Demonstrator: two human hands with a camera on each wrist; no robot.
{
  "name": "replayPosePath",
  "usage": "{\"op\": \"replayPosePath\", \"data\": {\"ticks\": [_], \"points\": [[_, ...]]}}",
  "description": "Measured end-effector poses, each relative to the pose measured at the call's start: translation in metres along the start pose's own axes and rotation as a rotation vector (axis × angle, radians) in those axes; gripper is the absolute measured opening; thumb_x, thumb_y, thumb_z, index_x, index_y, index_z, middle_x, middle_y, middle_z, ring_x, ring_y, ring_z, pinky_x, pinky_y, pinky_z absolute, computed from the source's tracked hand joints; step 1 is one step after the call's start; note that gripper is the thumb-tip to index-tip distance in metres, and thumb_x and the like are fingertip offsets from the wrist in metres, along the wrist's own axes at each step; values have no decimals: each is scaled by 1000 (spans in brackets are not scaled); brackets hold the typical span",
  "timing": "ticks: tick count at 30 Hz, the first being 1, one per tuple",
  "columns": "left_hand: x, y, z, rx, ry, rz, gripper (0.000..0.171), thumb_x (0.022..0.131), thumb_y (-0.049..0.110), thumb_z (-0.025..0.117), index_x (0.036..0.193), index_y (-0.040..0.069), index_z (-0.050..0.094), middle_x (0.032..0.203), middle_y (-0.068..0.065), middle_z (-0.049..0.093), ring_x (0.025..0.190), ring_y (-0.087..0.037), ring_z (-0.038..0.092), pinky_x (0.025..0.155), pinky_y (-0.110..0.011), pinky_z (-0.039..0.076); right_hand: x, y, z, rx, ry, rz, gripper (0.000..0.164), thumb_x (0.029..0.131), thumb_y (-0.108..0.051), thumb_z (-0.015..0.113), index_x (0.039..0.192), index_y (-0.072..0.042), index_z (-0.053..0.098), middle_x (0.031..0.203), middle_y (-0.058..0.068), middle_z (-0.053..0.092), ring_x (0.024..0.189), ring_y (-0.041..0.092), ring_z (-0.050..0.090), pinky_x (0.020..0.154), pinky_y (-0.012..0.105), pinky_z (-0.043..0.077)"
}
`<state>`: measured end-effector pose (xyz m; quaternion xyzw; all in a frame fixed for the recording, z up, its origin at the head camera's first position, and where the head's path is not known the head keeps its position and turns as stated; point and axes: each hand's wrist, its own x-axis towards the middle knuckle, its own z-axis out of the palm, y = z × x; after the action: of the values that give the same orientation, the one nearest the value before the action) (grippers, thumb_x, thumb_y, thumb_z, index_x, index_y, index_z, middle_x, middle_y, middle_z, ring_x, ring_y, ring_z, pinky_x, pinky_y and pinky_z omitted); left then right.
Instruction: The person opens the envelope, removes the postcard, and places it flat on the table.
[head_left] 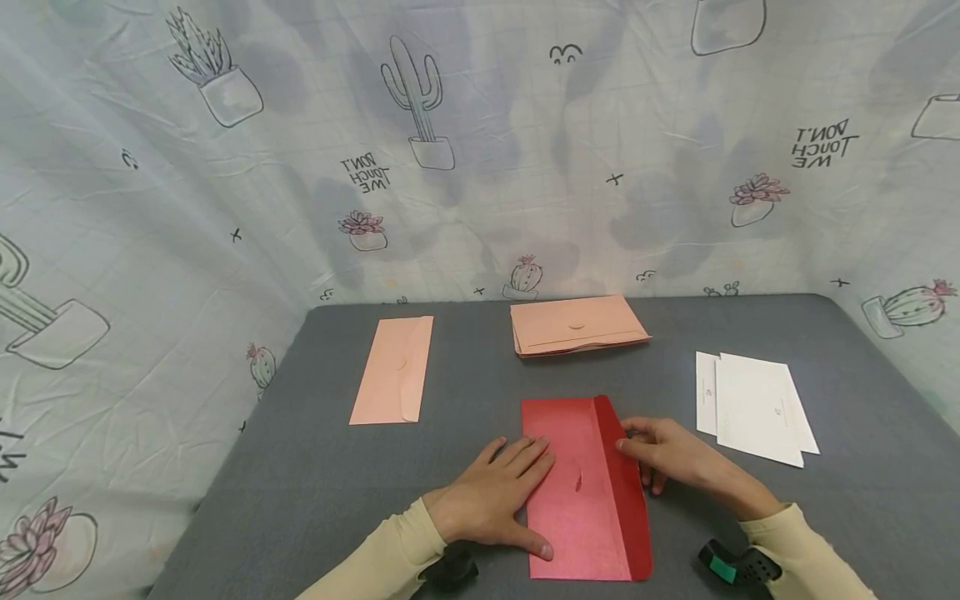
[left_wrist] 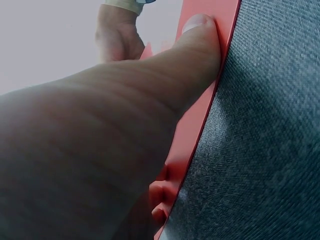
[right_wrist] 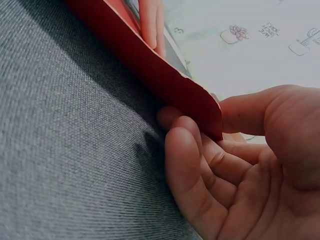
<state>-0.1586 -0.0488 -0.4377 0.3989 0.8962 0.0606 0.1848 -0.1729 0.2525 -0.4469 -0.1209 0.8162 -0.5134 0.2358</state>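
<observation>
A red envelope lies lengthwise in front of me, its long flap lifted along the right side. A small slit shows near the middle of its face. My left hand rests flat on the envelope's left part with fingers spread; in the left wrist view its thumb presses close to the edge. With thumb and fingers on opposite sides, my right hand pinches the flap's free edge. The right wrist view shows this flap tilted up from the table, the other fingers curled beneath.
Several pink envelopes are stacked at the back centre. A single pink envelope lies at the back left. White cards overlap to the right, beyond my right hand. A patterned cloth rises behind the grey table.
</observation>
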Motion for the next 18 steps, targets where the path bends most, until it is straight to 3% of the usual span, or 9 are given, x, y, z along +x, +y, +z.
{"op": "replayPosePath", "data": {"ticks": [18], "points": [[0, 0, 0, 19, 17, 11, 109, 81, 77, 64, 163, 18, 24, 172, 1, 16, 159, -17, 16, 126, -51, 20, -1, 0, -3, 18, 4, 5, 38, 100, -14, 59, 128, 11, 53, 70, 6, 63, 55, 10, 60, 50, 30, 56]]}}
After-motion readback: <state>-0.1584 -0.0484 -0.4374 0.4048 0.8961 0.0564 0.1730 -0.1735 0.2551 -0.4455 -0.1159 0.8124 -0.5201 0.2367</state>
